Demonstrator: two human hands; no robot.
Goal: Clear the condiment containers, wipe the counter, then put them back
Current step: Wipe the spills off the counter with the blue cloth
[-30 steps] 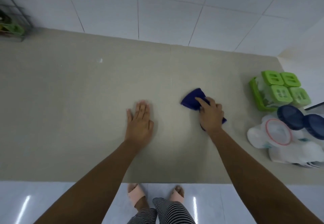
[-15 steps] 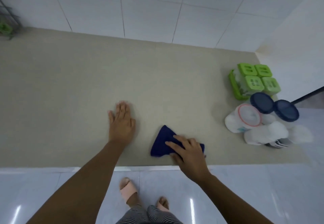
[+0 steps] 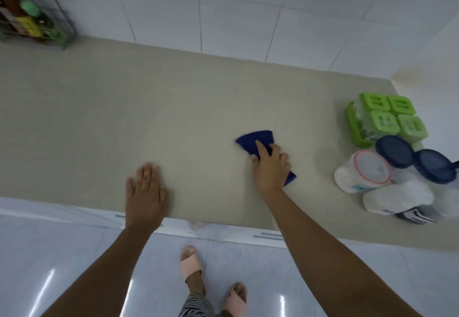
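Note:
My right hand (image 3: 270, 167) presses a folded dark blue cloth (image 3: 253, 141) flat on the beige counter (image 3: 124, 108), right of centre. My left hand (image 3: 144, 192) lies palm down on the counter near its front edge, fingers together, holding nothing. The condiment containers are grouped at the counter's right end: a green rack with several green-lidded jars (image 3: 387, 120), two jars with dark blue lids (image 3: 395, 151), a white tub with a clear pink-rimmed lid (image 3: 367, 171), and white bags (image 3: 400, 198) in front of them.
A wire rack with bottles (image 3: 32, 23) stands at the counter's far left corner against the white tiled wall. Below the front edge is a glossy white floor with my feet in pink slippers (image 3: 190, 264). A side wall closes the right end.
My right hand slid the cloth toward the front edge, then back away from me and to the right. My left hand stayed flat on the counter. The camera view shifted.

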